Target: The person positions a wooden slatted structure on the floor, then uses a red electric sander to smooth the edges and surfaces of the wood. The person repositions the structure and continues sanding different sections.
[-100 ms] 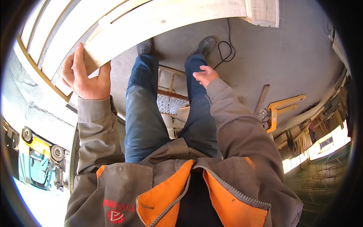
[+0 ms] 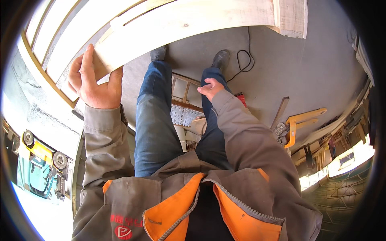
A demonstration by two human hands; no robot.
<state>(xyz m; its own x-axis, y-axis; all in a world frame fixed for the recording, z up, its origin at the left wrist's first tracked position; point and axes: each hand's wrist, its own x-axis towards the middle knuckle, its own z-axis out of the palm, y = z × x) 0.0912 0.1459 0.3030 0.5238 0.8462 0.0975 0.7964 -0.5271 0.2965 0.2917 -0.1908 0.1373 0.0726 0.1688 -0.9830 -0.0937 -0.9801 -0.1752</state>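
My left hand (image 2: 96,86) is closed around the near left end of a long pale wooden board (image 2: 185,22), its thumb on one side and its fingers on the other. The board curves across the top of the view, and a wider wooden block (image 2: 291,18) stands at its right end. More pale slats (image 2: 76,36) lie beyond it on the left, washed out by light. My right hand (image 2: 211,88) hangs in the air over my right leg, its fingers loosely apart with nothing in them. Below the board's edge is bare grey floor.
A black cable (image 2: 249,60) loops on the floor past my right foot. A wooden frame (image 2: 185,91) is between my legs. To the right are an orange forked metal piece (image 2: 297,122) and a bar (image 2: 280,112). A teal and yellow truck (image 2: 38,172) stands outside left.
My right hand has moved a little left and down, in front of my right leg. A red thing now shows beside my right sleeve. The left hand keeps its hold on the board.
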